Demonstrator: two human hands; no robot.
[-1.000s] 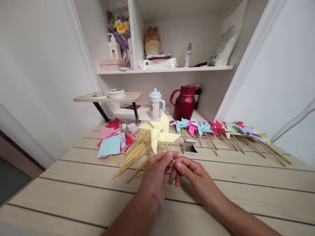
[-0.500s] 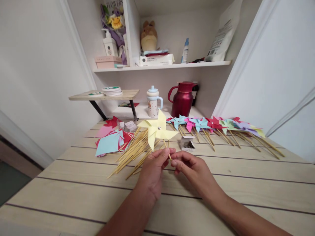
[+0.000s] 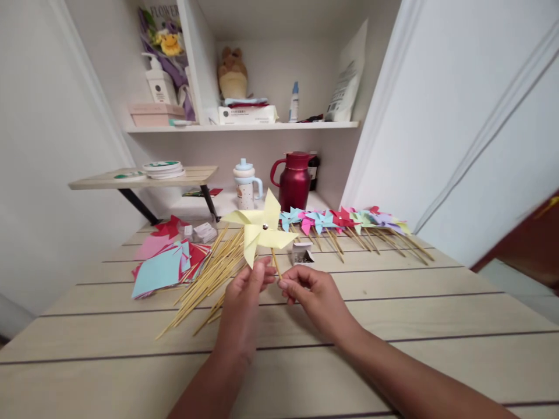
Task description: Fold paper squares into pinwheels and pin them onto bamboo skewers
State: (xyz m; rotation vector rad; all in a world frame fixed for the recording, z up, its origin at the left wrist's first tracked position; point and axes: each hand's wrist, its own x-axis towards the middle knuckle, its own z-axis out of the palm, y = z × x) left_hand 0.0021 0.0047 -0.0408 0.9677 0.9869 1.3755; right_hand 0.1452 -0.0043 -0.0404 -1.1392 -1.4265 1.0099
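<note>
A pale yellow paper pinwheel [image 3: 275, 237] with a shiny pin at its centre stands upright on a thin wooden stick [image 3: 276, 261]. My right hand [image 3: 314, 297] pinches the lower part of that stick between thumb and fingers. Just left of the stick is my left hand [image 3: 242, 299], its fingers loosely extended below the pinwheel's blades and apart from the stick. Behind my left hand lies a loose pile of bare wooden sticks [image 3: 205, 279]. A small open white box [image 3: 302, 254] of metal pins sits beyond my right hand.
Stacked coloured paper squares [image 3: 157, 272] lie at the left, near small clear boxes [image 3: 204, 233]. Finished pinwheels [image 3: 322, 221] in several colours line the back right. A cup [image 3: 245, 185], a red jug [image 3: 294, 181] and a small raised stand [image 3: 192, 173] are at the back.
My left hand has let go of the stick and its fingers have loosened. My right hand keeps its pinch on the stick. The camera view has turned to the right.
</note>
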